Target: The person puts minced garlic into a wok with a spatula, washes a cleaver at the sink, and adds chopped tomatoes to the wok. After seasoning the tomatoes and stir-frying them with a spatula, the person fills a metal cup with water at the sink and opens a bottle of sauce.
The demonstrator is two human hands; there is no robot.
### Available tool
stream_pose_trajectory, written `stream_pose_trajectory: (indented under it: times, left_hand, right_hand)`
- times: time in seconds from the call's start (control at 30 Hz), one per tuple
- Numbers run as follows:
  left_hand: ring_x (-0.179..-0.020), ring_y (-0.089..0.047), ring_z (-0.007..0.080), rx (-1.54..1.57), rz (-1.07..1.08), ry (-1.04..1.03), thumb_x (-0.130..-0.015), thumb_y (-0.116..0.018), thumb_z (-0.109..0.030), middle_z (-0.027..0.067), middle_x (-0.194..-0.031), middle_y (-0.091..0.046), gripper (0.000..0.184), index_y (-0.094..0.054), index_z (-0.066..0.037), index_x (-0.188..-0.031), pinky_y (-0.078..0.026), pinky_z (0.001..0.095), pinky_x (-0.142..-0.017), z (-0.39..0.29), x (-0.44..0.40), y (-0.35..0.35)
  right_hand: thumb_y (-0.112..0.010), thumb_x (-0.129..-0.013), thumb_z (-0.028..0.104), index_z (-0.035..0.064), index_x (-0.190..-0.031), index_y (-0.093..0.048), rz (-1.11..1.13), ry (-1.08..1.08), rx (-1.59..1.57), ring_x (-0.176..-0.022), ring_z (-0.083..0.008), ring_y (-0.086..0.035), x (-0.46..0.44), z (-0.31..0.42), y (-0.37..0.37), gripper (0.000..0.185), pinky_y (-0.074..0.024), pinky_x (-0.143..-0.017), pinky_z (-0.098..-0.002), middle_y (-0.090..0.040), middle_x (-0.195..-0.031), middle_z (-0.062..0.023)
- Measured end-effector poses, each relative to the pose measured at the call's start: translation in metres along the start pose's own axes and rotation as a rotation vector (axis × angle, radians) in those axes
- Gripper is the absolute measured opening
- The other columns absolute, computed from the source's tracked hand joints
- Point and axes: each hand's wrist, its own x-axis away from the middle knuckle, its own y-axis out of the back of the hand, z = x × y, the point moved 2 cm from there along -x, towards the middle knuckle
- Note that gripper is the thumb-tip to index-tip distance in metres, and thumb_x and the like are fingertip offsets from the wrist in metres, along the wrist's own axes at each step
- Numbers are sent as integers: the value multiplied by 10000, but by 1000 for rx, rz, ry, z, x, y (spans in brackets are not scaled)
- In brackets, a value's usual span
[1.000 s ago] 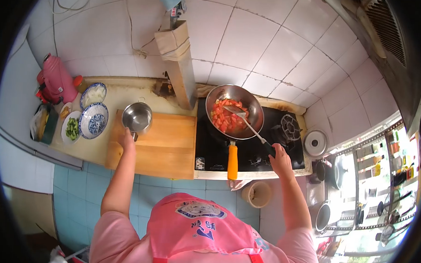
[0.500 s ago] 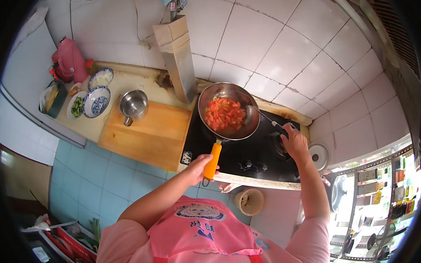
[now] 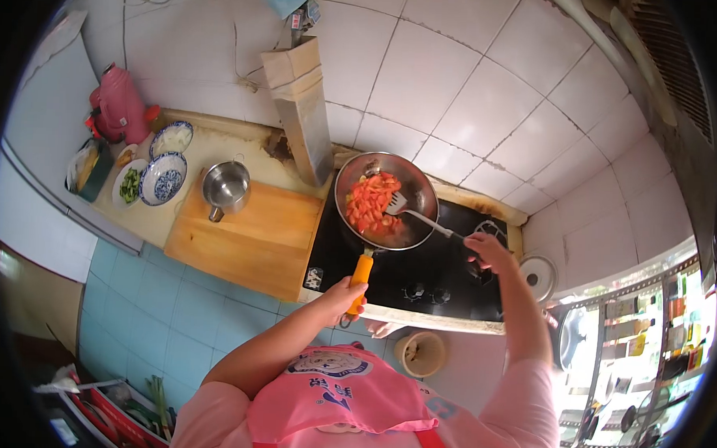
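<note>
My left hand (image 3: 346, 296) is closed round the orange handle of a frying pan (image 3: 420, 187) that sits on the black gas stove (image 3: 460, 267). Chopped tomatoes (image 3: 370, 199) lie heaped in the left part of the pan. In my right hand (image 3: 486, 252) is the dark handle of a slotted spatula (image 3: 422, 218). The spatula's metal head touches the right side of the tomatoes. My fingers hide part of both handles.
Left of the stove lie a wooden cutting board (image 3: 243, 240) and a metal pot (image 3: 226, 186). Beyond are patterned bowls (image 3: 163, 178), a plate of chopped greens (image 3: 129, 184) and a pink thermos (image 3: 122, 105). A pot lid (image 3: 538, 278) stands at right; a bin (image 3: 421, 354) is below.
The spatula has come down from the pan's upper right rim to the tomatoes, my right hand lowering with it. The tomatoes are now bunched further left. My left hand keeps its grip.
</note>
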Motion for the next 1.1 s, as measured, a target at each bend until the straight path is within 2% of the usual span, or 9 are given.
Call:
stream_pose_trajectory:
  times: [0.1,0.2,0.33,0.43,0.57,0.7,0.77,0.9,1.1]
  left_hand:
    - [-627,-537,115,-12,-13,-31,-964,-531,-340,20,-813,-529,242,-428,-157,-1086,-454,282,-478,-2,2,2]
    - [-619,-534,111,-22,-27,-12,-965,-533,-338,18,-806,-529,244,-437,-150,-1087,-444,275,-472,-3,6,-2]
    - [-619,-534,103,-42,-29,-3,-961,-546,-338,13,-809,-531,251,-443,-155,-1099,-443,263,-472,-7,8,-4]
    - [-562,-527,112,16,-58,-19,-953,-553,-353,25,-804,-534,281,-481,-131,-1111,-417,245,-413,-3,4,-5]
    - [-583,-532,108,-1,-46,-25,-952,-558,-349,25,-798,-534,277,-485,-129,-1106,-444,255,-432,-4,5,-3]
    - [-602,-538,106,3,-41,-31,-957,-550,-339,28,-797,-537,270,-487,-125,-1109,-461,262,-446,-3,3,-2]
    - [-600,-538,107,-1,-45,-27,-958,-549,-338,29,-798,-539,269,-488,-124,-1109,-460,263,-445,-4,3,-3]
    - [-598,-538,109,10,-47,-25,-953,-556,-340,33,-801,-544,277,-490,-123,-1112,-458,269,-440,-3,1,-2]
    - [-594,-542,106,-3,-77,-21,-947,-560,-358,23,-796,-549,291,-493,-131,-1116,-428,258,-416,-5,5,-4]
  right_hand:
    - [-666,-875,279,63,-1079,-635,15,42,-28,-516,-101,-531,-23,4,-25,299,-369,-386,-244,-584,-739,-19]
    - [-710,-842,247,70,-1097,-643,25,242,-67,-539,-92,-532,-34,-3,-27,317,-364,-404,-238,-577,-726,-9]
    - [-746,-795,230,99,-1083,-669,-32,297,186,-594,-109,-558,16,49,-16,325,-422,-473,-272,-614,-752,-34]
    - [-759,-699,163,145,-1046,-685,-266,955,667,-725,-256,-607,50,73,-14,355,-484,-643,-361,-627,-862,-89]
    - [-773,-635,111,145,-966,-690,-342,1048,961,-684,-263,-587,115,105,-15,344,-480,-613,-379,-523,-782,-58]
    - [-775,-626,104,150,-960,-693,-356,1026,1043,-690,-255,-594,171,130,-2,347,-483,-610,-374,-529,-781,-54]
    - [-773,-638,86,141,-969,-685,-299,908,1053,-701,-270,-594,185,135,5,347,-484,-610,-383,-545,-768,-52]
    - [-765,-653,104,141,-968,-681,-226,798,1083,-723,-270,-598,178,133,1,328,-486,-615,-385,-549,-793,-50]
    - [-752,-699,155,170,-973,-675,-453,906,1029,-761,-259,-612,111,95,-23,285,-497,-617,-380,-535,-821,-55]
